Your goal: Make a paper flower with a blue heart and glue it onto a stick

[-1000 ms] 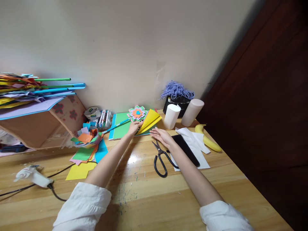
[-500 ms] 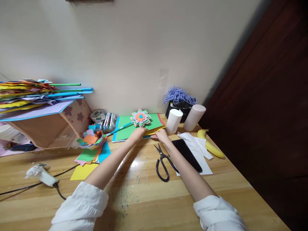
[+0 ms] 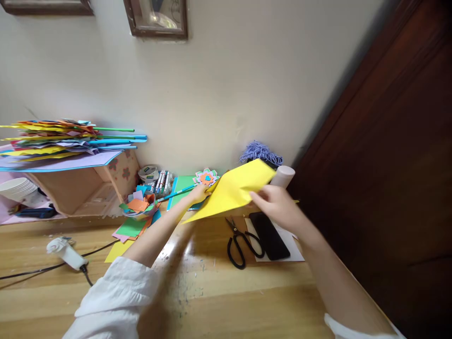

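A sheet of yellow paper (image 3: 235, 188) is raised above the table, bent and slanting. My right hand (image 3: 273, 202) pinches its right edge between thumb and fingers. My left hand (image 3: 200, 194) is closed at the front edge of a stack of coloured paper (image 3: 184, 183), green on top; the yellow sheet hides part of its fingers. On the stack lies a layered paper flower (image 3: 206, 178) with a blue stem (image 3: 178, 192). Below the yellow sheet rest black-handled scissors (image 3: 240, 240), blades slightly apart, and a black phone (image 3: 270, 238) on white paper (image 3: 296, 249).
At left stand a box shelf (image 3: 123, 174) piled with paper flowers (image 3: 60, 139), and a bowl of paper scraps (image 3: 139, 207). A white glue gun (image 3: 67, 253) trails a black cord. Markers (image 3: 162, 181), purple yarn (image 3: 261, 151) and a pale cylinder (image 3: 284, 176) line the back.
My right hand has pulled the yellow sheet out of the stack, up and to the right. My left hand has stayed by the stack. The view has tilted up, showing more picture frames.
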Action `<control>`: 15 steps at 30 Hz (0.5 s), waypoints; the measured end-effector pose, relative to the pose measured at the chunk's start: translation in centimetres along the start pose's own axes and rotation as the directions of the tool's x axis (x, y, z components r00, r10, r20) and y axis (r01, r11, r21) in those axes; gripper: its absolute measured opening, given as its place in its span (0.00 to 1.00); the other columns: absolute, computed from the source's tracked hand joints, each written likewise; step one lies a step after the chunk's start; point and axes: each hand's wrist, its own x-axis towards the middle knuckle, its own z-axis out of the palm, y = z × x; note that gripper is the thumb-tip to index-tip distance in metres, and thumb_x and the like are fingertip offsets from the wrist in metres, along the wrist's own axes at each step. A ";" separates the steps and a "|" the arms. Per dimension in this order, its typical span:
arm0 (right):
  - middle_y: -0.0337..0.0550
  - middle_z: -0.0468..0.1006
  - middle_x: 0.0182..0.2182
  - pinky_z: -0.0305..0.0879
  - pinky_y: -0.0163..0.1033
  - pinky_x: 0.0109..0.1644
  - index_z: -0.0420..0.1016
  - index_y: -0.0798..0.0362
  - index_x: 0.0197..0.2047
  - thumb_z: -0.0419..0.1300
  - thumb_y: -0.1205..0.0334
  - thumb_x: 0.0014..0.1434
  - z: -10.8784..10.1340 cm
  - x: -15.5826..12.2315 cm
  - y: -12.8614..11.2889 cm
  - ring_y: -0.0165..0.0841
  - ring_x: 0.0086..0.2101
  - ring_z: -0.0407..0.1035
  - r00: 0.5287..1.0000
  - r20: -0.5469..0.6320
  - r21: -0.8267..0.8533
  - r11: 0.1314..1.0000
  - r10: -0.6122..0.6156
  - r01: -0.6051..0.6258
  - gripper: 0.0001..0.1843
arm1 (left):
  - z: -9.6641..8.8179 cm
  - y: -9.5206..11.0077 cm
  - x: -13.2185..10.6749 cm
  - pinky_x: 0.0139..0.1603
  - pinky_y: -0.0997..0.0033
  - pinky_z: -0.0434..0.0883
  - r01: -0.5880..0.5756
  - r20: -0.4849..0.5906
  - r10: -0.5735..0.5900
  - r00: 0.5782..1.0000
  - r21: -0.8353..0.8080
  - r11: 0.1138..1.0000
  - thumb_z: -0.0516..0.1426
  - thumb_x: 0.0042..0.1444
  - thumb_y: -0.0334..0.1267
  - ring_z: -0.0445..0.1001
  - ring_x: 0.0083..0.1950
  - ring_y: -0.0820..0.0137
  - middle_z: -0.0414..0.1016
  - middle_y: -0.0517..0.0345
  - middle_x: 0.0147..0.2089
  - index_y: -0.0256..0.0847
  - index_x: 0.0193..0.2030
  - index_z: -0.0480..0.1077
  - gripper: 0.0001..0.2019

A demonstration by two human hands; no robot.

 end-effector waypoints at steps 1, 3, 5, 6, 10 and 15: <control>0.45 0.79 0.26 0.70 0.40 0.33 0.75 0.53 0.27 0.61 0.59 0.50 -1.7 -1.7 -0.6 0.40 0.31 0.74 0.999 -0.041 0.060 0.998 -0.018 0.021 0.06 | -0.3 0.2 -0.7 0.38 0.68 0.66 0.008 0.026 -0.007 1.000 -0.035 0.999 0.62 0.40 0.44 0.72 0.36 0.60 0.75 0.52 0.27 0.39 0.22 0.71 0.10; 0.46 0.79 0.34 0.71 0.43 0.38 0.76 0.51 0.38 0.62 0.58 0.50 -4.3 -4.6 -0.8 0.42 0.37 0.73 0.989 -0.145 0.207 0.976 -0.033 0.063 0.11 | -1.0 0.6 -2.6 0.40 0.68 0.67 0.024 0.093 -0.015 0.996 -0.091 0.996 0.59 0.43 0.50 0.73 0.38 0.60 0.76 0.51 0.32 0.38 0.26 0.73 0.15; 0.46 0.79 0.37 0.71 0.43 0.41 0.76 0.48 0.40 0.62 0.58 0.51 -5.5 -6.6 0.1 0.40 0.39 0.73 0.957 -0.289 0.341 0.934 -0.004 0.107 0.12 | -2.0 0.8 -5.5 0.39 0.67 0.67 0.061 0.141 -0.038 0.989 -0.161 0.985 0.49 0.51 0.58 0.73 0.39 0.60 0.77 0.49 0.35 0.38 0.31 0.74 0.25; 0.45 0.79 0.36 0.72 0.42 0.40 0.77 0.48 0.38 0.62 0.58 0.50 -5.4 -7.1 0.9 0.39 0.38 0.73 0.948 -0.316 0.404 0.909 0.038 0.098 0.10 | -2.7 0.9 -7.2 0.37 0.66 0.68 0.102 0.194 -0.060 0.979 -0.217 0.971 0.42 0.53 0.61 0.74 0.38 0.61 0.77 0.48 0.35 0.38 0.33 0.74 0.30; 0.43 0.79 0.32 0.72 0.37 0.32 0.76 0.51 0.35 0.64 0.59 0.47 -1.4 -7.8 4.8 0.34 0.30 0.74 0.939 -0.257 0.597 0.802 0.227 -0.030 0.10 | -5.9 0.1 -14.3 0.39 0.64 0.69 0.419 0.329 -0.265 0.906 -0.619 0.664 0.40 0.48 0.68 0.75 0.41 0.58 0.77 0.43 0.38 0.36 0.41 0.73 0.38; 0.44 0.80 0.32 0.72 0.36 0.29 0.74 0.54 0.35 0.64 0.58 0.47 6.2 -8.9 8.4 0.34 0.29 0.74 0.923 0.100 0.650 0.678 0.371 -0.343 0.12 | -8.2 -1.8 -21.1 0.45 0.60 0.70 0.368 0.124 -0.391 0.912 -0.669 0.645 0.60 0.42 0.54 0.74 0.46 0.58 0.76 0.47 0.46 0.38 0.48 0.69 0.28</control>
